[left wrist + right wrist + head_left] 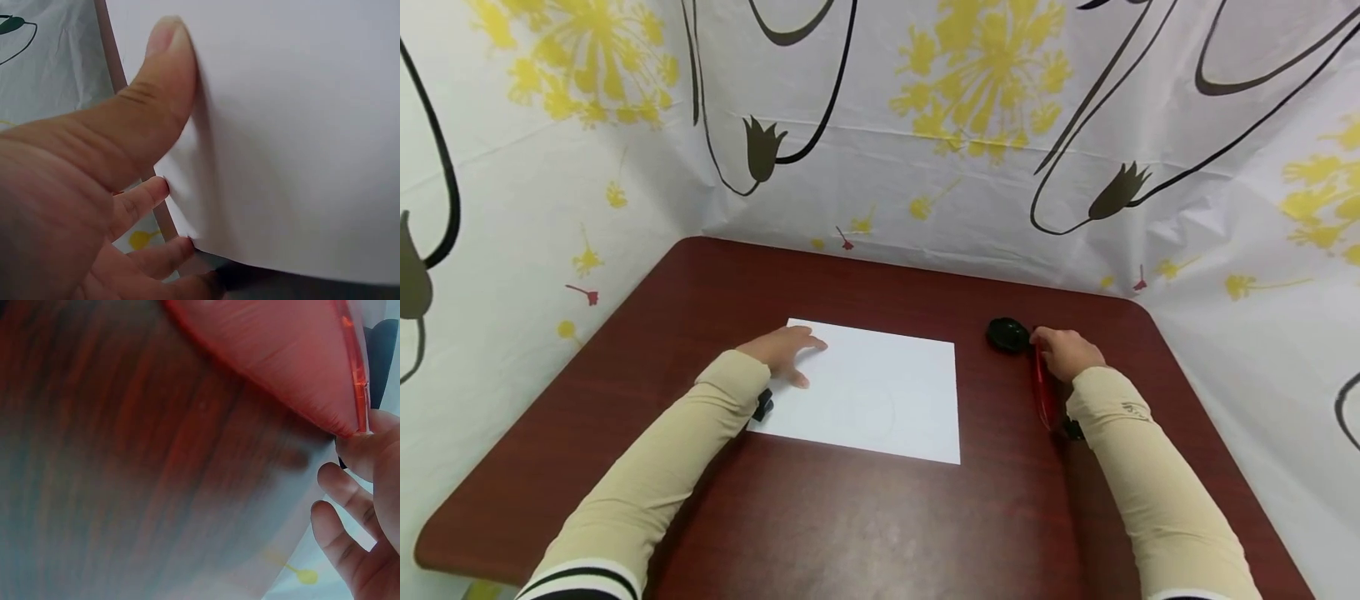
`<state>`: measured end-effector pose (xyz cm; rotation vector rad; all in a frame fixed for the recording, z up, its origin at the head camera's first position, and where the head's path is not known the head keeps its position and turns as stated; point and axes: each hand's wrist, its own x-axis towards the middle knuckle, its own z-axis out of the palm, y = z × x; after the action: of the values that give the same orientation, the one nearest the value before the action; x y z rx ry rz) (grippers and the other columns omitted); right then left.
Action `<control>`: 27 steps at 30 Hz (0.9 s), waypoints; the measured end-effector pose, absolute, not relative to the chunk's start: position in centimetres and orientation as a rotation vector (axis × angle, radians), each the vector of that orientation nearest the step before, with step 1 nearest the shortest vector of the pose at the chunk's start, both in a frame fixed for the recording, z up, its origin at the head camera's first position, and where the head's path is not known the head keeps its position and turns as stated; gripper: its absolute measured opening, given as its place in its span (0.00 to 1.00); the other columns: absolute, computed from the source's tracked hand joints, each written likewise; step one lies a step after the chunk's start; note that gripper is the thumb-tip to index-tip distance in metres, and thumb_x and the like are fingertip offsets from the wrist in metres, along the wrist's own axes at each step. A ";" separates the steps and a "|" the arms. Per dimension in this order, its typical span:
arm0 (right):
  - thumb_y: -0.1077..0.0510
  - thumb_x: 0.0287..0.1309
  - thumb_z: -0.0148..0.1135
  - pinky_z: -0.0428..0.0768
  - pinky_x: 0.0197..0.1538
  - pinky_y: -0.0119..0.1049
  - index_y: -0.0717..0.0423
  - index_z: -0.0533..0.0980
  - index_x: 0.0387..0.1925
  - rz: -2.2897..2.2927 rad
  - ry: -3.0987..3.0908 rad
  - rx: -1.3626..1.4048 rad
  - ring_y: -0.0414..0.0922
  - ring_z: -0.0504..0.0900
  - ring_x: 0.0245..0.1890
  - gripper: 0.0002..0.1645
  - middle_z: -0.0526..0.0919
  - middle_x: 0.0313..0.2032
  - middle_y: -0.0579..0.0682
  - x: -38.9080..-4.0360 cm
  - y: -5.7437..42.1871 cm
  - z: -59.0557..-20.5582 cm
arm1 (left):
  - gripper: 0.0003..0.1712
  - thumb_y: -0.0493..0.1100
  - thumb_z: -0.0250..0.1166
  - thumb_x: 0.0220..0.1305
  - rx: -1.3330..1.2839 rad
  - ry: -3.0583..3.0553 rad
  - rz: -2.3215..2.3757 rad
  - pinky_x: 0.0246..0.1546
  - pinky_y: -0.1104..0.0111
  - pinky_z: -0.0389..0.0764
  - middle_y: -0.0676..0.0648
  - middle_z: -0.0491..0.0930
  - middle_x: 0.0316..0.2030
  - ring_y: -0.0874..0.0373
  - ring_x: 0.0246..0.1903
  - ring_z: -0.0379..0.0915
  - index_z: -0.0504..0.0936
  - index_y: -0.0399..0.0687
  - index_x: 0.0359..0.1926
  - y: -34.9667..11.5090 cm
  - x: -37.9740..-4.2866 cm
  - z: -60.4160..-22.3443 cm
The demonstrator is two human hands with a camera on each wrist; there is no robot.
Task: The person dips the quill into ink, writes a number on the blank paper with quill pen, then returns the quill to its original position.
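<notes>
A white sheet of paper [865, 392] lies on the dark red-brown table. My left hand [782, 350] rests at its left edge with the fingers spread. In the left wrist view the thumb [172, 75] is over the paper and other fingertips touch its edge, where the sheet bends. Well to the right, my right hand [1071, 354] pinches a thin red see-through packet [1042, 387] by its end. In the right wrist view the packet [275, 350] has a shiny edge strip, with the pinched corner at the thumb. Two other fingers stand away from it.
A round black dish-like object [1007, 334] sits just left of my right hand. The table [865, 517] has rounded corners, and a white patterned curtain [880, 183] hangs behind and along its sides. Small black devices [763, 406] are on both wrists.
</notes>
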<state>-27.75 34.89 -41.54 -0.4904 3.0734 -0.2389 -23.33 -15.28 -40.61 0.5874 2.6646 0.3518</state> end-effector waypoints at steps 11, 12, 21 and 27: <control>0.69 0.62 0.54 0.78 0.38 0.57 0.59 0.76 0.51 -0.234 3.050 -0.472 0.59 0.80 0.45 0.17 0.82 0.45 0.62 -27.9 34.7 -41.1 | 0.36 0.46 0.70 0.60 0.651 2.675 0.368 0.67 0.49 0.55 0.35 0.59 0.69 0.40 0.69 0.52 0.69 0.46 0.67 -15.8 -23.0 -40.6; 0.69 0.62 0.54 0.78 0.38 0.57 0.59 0.76 0.52 -0.236 3.048 -0.465 0.59 0.80 0.46 0.17 0.81 0.46 0.63 -27.9 34.7 -41.1 | 0.36 0.46 0.70 0.60 0.656 2.673 0.370 0.67 0.49 0.55 0.35 0.60 0.69 0.40 0.69 0.52 0.70 0.46 0.67 -15.8 -23.0 -40.6; 0.66 0.62 0.55 0.78 0.34 0.52 0.59 0.75 0.51 -0.375 3.067 -0.448 0.58 0.79 0.42 0.16 0.80 0.46 0.64 -26.9 35.1 -40.3 | 0.31 0.47 0.67 0.62 0.684 2.692 0.419 0.66 0.49 0.56 0.36 0.61 0.69 0.40 0.68 0.54 0.72 0.45 0.65 -16.5 -23.2 -40.9; 0.60 0.65 0.55 0.76 0.35 0.52 0.60 0.74 0.52 -0.570 3.125 -0.418 0.56 0.79 0.37 0.16 0.80 0.42 0.63 -25.2 34.2 -39.8 | 0.28 0.45 0.67 0.63 0.684 2.798 0.547 0.66 0.49 0.56 0.34 0.65 0.66 0.39 0.67 0.56 0.74 0.40 0.62 -17.6 -22.5 -40.8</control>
<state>-25.24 34.17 -39.82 -0.4176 3.1245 -0.5701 -22.53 -17.62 -40.79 0.6839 2.7984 0.5466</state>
